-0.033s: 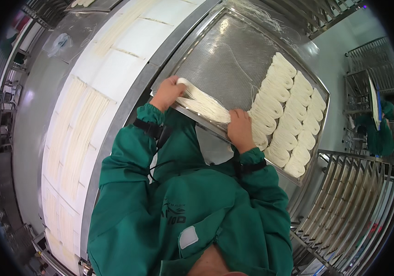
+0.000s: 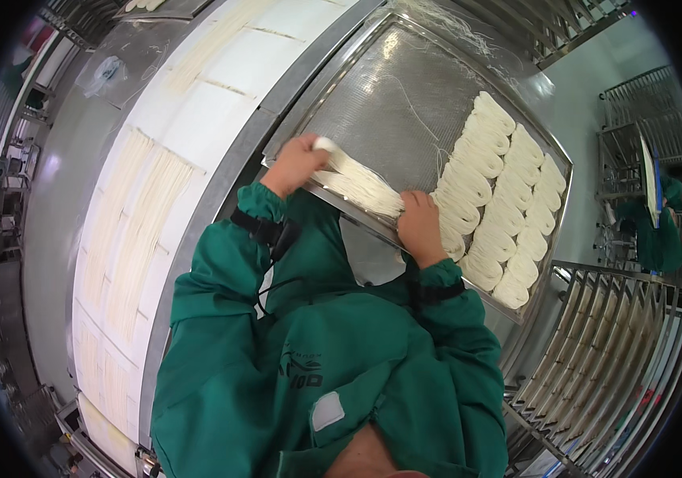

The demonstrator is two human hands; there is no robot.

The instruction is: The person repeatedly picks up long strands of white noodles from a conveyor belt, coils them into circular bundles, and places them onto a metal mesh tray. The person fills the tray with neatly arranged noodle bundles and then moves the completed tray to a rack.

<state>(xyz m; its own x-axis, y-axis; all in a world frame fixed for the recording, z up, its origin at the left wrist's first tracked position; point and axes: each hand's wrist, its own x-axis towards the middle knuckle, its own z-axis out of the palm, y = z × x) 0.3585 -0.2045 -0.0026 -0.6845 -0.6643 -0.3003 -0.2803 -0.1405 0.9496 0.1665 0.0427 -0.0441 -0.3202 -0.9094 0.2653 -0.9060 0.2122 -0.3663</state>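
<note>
Shiny perforated metal tray (image 2: 404, 95), matt white noodle bundle (image 2: 357, 185), green cloth sleeves (image 2: 221, 271)

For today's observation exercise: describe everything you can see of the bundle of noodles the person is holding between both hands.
The bundle of noodles is a long hank of thin, pale cream strands that look soft and limp. It stretches slantwise above the near edge of the perforated metal tray. The left hand grips its upper end, where the strands fold over the fingers; the right hand grips its lower end. Between the hands it runs nearly straight, close above the tray; whether it touches the tray cannot be told.
</note>
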